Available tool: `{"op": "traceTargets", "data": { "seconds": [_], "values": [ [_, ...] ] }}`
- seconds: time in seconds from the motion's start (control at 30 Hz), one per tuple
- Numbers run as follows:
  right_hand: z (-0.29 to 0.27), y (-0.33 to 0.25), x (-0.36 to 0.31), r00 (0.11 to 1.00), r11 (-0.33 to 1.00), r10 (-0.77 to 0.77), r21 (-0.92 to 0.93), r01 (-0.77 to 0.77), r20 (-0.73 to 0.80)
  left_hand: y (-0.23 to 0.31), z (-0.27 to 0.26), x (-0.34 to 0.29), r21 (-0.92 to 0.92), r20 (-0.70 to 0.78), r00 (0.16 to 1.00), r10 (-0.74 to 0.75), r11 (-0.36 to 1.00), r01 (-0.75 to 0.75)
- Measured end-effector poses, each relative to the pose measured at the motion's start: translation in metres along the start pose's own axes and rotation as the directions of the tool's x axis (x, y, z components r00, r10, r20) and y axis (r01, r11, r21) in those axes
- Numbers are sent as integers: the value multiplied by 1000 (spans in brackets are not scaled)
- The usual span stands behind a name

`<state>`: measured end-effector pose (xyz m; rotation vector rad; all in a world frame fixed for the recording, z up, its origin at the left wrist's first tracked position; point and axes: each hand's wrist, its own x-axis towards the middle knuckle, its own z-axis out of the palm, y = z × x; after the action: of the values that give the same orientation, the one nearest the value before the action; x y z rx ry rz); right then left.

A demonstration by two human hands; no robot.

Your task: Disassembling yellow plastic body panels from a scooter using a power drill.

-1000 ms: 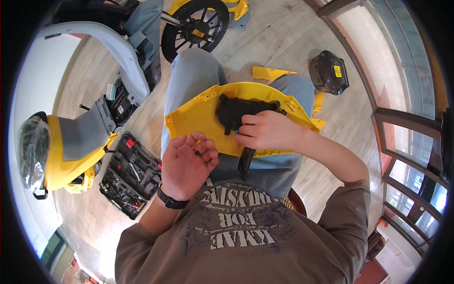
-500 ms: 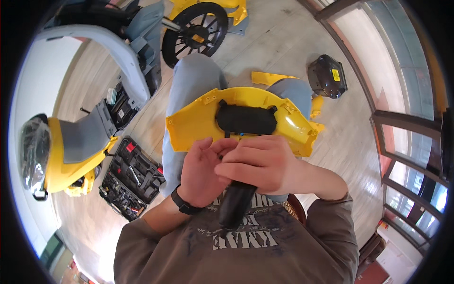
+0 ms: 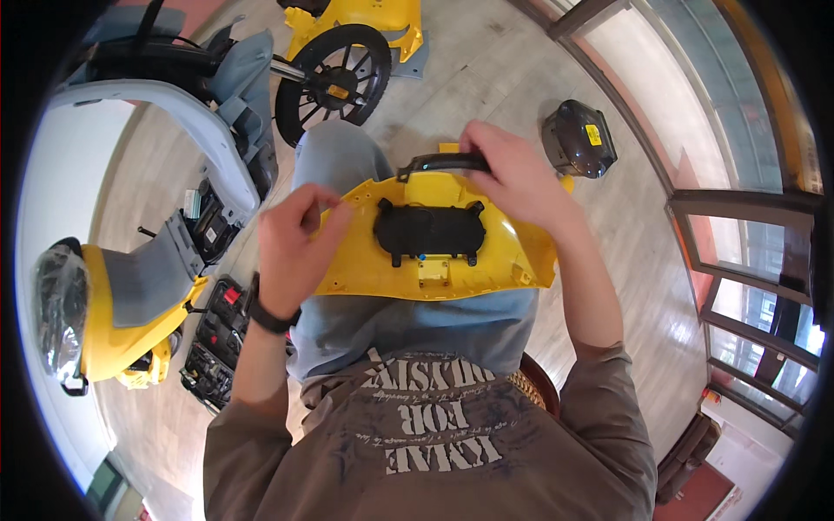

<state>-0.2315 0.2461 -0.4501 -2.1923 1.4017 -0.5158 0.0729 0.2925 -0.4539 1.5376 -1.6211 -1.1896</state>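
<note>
Across my lap lies a curved yellow panel (image 3: pixel 356 260), its inner side facing up. A black oblong unit (image 3: pixel 430 233) sits in its middle, with mounting tabs and a small blue spot at its near edge. My right hand (image 3: pixel 512 169) is closed on one end of a curved, glossy black piece (image 3: pixel 441 163), held over the panel's far edge. Over the panel's left end is my left hand (image 3: pixel 300 239), thumb and fingers curled in. Whatever it may pinch is too small or hidden to make out.
A partly stripped scooter stands at left, with its grey-yellow seat (image 3: pixel 143 273) and front wheel (image 3: pixel 334 85). An open toolbox (image 3: pixel 217 334) is on the floor beside my left arm. A dark glossy case (image 3: pixel 578 139) lies ahead to the right, near the windows (image 3: pixel 747 239).
My hands have parted from over my chest. The right hand has gone forward to the panel's far edge with a black piece; the left has moved left. The panel now lies flatter and nearer me.
</note>
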Motion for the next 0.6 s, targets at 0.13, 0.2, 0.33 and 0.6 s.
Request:
{"op": "traceTargets", "data": {
  "seconds": [0.13,0.2,0.33,0.6],
  "values": [
    [35,13,10,990,991,-130,-9,130,53,-22,15,28,656,80,938,337,691,-304],
    [46,13,9,997,998,-61,-22,62,53,-36,29,28,707,111,953,282,652,-275],
    [43,-1,3,994,998,63,-18,-61,89,-43,30,17,644,26,942,336,715,-272],
    [16,-52,-26,1000,992,11,-123,-12,-5,-24,24,-31,623,4,933,360,729,-284]
  ]
}}
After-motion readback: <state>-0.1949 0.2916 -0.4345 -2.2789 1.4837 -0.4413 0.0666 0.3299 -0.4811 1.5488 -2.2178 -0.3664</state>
